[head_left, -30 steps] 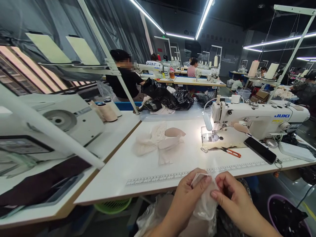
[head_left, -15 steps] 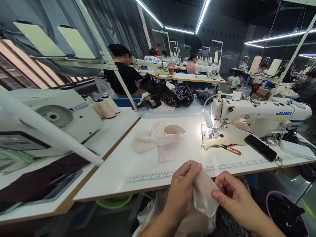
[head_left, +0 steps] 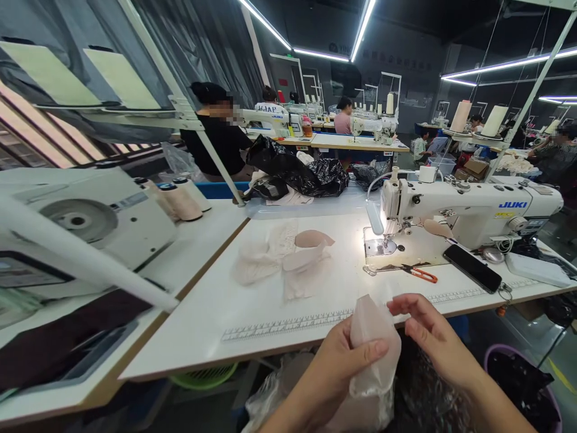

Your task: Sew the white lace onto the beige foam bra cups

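Observation:
My left hand [head_left: 347, 355] grips a pale, sheer piece of fabric [head_left: 375, 337] at the front edge of the white table [head_left: 180, 337], its thumb lying across the front. Just right of the fabric, my right hand [head_left: 428, 337] has its fingers apart and holds nothing. Sheer pale fabric pieces [head_left: 304, 279] lie on the table beyond, with a beige oval pad [head_left: 311, 239] among them. To their right stands a white sewing machine [head_left: 460, 204], its lamp lit over the needle plate [head_left: 381, 246].
Orange-handled snips [head_left: 421, 273] and a black phone [head_left: 472, 268] lie before the machine. A black plastic bag [head_left: 297, 171] sits at the table's back. Another machine [head_left: 81, 222] stands at left. A person in black [head_left: 216, 135] sits beyond. A purple-rimmed bin [head_left: 491, 355] is at lower right.
My right hand has let go of the fabric and opened. My left hand has turned, its thumb now lower across the fabric. The view has shifted slightly to the right.

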`<state>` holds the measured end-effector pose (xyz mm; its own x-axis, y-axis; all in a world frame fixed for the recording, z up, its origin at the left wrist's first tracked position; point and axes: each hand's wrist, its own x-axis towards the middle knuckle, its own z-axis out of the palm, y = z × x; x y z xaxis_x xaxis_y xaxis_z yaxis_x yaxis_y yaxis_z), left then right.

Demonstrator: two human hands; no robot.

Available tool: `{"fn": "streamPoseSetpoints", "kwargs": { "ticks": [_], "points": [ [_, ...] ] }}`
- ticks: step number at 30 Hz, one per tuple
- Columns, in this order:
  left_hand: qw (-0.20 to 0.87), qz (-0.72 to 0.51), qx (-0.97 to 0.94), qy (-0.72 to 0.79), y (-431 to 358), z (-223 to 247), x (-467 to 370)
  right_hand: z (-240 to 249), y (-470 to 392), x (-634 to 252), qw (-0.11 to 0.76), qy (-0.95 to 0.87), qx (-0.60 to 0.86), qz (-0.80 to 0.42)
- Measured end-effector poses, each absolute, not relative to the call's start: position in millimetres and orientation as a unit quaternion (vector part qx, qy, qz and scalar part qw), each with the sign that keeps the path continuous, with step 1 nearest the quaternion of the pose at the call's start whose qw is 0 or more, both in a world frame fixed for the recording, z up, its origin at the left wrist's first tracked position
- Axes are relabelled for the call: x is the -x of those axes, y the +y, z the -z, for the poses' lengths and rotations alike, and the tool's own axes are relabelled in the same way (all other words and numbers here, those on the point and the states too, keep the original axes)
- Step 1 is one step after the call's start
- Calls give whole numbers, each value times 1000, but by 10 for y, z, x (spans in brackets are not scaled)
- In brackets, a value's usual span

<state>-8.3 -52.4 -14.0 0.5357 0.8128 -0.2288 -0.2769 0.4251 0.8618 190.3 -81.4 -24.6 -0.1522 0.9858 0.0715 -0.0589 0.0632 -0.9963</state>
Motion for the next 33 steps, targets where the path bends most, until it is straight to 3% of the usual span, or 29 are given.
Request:
{"fn": "streamPoseSetpoints", "kwargs": {
  "ticks": [5, 7, 10, 12, 15, 25, 29, 33],
  "points": [
    [710, -346, -509, 342, -542, 37, 190, 263, -740, -1950, 432, -562, 379, -595],
    [600, -390, -608, 344, -530, -4, 248, 211, -796, -2014, 409, -603, 376, -573],
    [355, -481, -758, 260, -484, -21, 354, -4, -909, -2129, 358, -710, 373, -478],
    [214, -506, -815, 182, -451, -5, 413, -176, -954, -2162, 371, -749, 394, -383],
    [110, -489, -856, 127, -433, 18, 451, -343, -961, -2115, 409, -776, 411, -249],
    [95, -444, -886, 96, -471, -94, 420, -359, -915, -1928, 274, -889, 350, -107],
    [81, -432, -894, 88, -447, -122, 438, -386, -932, -2006, 250, -898, 338, -131],
    [82, -438, -890, 95, -428, -103, 437, -423, -959, -2041, 287, -872, 341, -202]
  ]
}}
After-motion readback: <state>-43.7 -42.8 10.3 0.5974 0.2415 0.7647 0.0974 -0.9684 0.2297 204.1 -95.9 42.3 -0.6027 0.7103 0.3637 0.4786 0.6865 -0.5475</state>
